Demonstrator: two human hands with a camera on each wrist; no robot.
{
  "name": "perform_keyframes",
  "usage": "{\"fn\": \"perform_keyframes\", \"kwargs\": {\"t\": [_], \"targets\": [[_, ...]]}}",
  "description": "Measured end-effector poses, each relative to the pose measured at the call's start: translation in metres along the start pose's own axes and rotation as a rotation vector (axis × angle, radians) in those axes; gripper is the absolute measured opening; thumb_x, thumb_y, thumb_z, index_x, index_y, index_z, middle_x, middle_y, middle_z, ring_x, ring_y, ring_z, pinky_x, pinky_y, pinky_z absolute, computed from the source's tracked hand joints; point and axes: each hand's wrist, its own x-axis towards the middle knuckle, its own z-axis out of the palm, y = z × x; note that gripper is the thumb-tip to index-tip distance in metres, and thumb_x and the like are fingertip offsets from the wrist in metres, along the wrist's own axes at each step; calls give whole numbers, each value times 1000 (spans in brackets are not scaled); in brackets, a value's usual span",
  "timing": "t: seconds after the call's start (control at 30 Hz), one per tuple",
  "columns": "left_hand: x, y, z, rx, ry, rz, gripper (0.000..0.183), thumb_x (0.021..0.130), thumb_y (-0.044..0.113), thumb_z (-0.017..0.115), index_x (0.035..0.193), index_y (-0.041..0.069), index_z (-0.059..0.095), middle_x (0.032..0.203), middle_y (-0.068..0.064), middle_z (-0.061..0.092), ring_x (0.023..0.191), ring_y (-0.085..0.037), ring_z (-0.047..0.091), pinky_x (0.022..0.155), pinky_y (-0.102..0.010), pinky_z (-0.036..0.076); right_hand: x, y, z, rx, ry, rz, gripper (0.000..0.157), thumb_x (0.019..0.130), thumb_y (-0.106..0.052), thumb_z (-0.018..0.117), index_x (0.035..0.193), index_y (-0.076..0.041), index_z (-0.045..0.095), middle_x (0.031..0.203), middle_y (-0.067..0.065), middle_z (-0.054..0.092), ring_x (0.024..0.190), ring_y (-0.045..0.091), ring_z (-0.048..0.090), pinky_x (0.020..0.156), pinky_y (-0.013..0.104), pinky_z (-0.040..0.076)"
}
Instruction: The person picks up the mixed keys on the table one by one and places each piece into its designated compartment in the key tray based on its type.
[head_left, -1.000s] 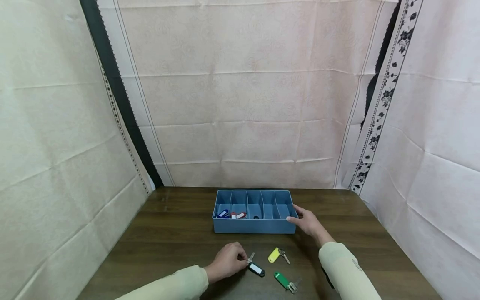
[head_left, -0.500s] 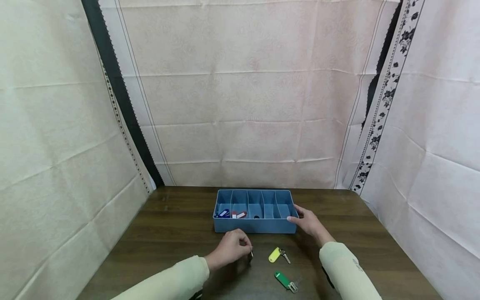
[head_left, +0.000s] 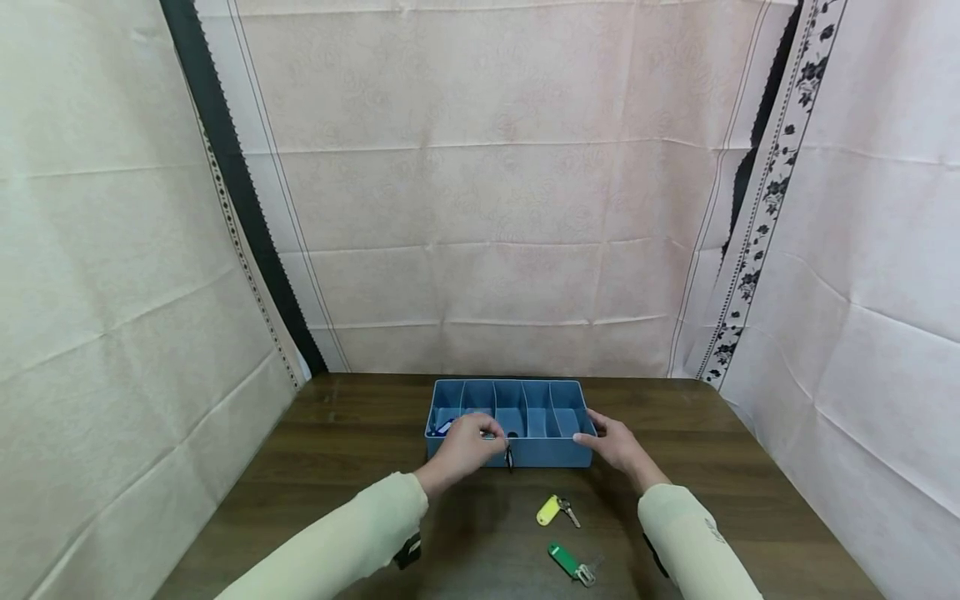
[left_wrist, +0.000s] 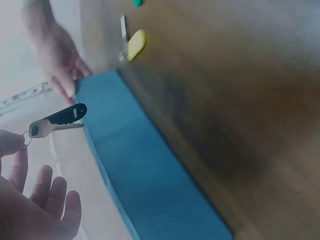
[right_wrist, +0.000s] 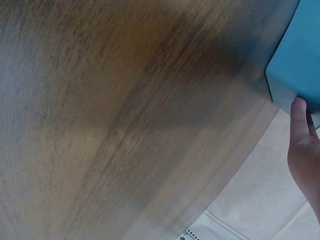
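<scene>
My left hand (head_left: 467, 446) pinches the metal ring of a black-tagged key (left_wrist: 68, 114) between thumb and fingertip. The other fingers are loosely bent. In the head view the key hangs in front of the near wall of a blue divided box (head_left: 547, 454). My right hand (head_left: 621, 446) grips the box at its right end, thumb on the near rim and fingers along the side. Blue key tags (head_left: 442, 427) lie in the leftmost compartment, partly behind the left hand, which covers the compartment beside it. A small dark spot shows low in the middle compartment.
Nearer on the brown wooden table (head_left: 337, 492) lie a yellow-tagged key (head_left: 548, 510) and a green-tagged key (head_left: 564, 558). Pale cloth (head_left: 510, 250) hangs behind the table and along both sides.
The left hand has lifted the black-tagged key off the table and carried it forward to the box's near rim. The right hand, box and other keys stay in place.
</scene>
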Motion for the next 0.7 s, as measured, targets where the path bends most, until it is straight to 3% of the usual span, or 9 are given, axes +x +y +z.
{"fn": "perform_keyframes", "kwargs": {"t": [0.17, 0.33, 0.4, 0.57, 0.7], "targets": [[20, 4, -4, 31, 68, 1, 8, 90, 17, 71, 82, 17, 72, 100, 2, 62, 96, -17, 56, 83, -40, 51, 0, -1, 0, 7, -1, 10, 80, 93, -44, 67, 155, -7, 32, 148, 28, 41, 134, 47, 41, 104, 61, 37], [41, 1, -3, -13, 99, -40, 10, 93, 18, 67, 87, 13, 73, 95, -3, 62, 67, -18, 61, 65, -36, 54, 1, 1, 1, 6, 3, 23, 80, 92, -45, 67, 154, -8, 33, 148, 28, 41, 134, 48, 40, 103, 62, 37], [48, 0, -2, -34, 109, -64, 11, 93, 18, 66, 88, 12, 73, 95, -3, 62, 64, -17, 60, 63, -35, 54, 1, 1, 1, 5, 5, 27, 80, 92, -45, 68, 154, -8, 33, 149, 28, 41, 134, 48, 40, 103, 62, 37], [65, -4, 1, -12, 178, -82, 11, 92, 17, 66, 87, 13, 74, 102, 0, 62, 81, -16, 55, 74, -35, 50, 2, 0, 1, 12, 8, 36, 80, 92, -45, 69, 154, -9, 34, 149, 27, 40, 134, 48, 40, 104, 62, 37], [78, -7, 4, -14, 223, -113, 11, 92, 17, 66, 89, 10, 75, 100, -2, 63, 81, -20, 57, 72, -38, 51, 3, 0, 1, 14, 10, 37, 79, 92, -44, 68, 154, -8, 34, 149, 27, 40, 135, 48, 39, 104, 62, 36]]}}
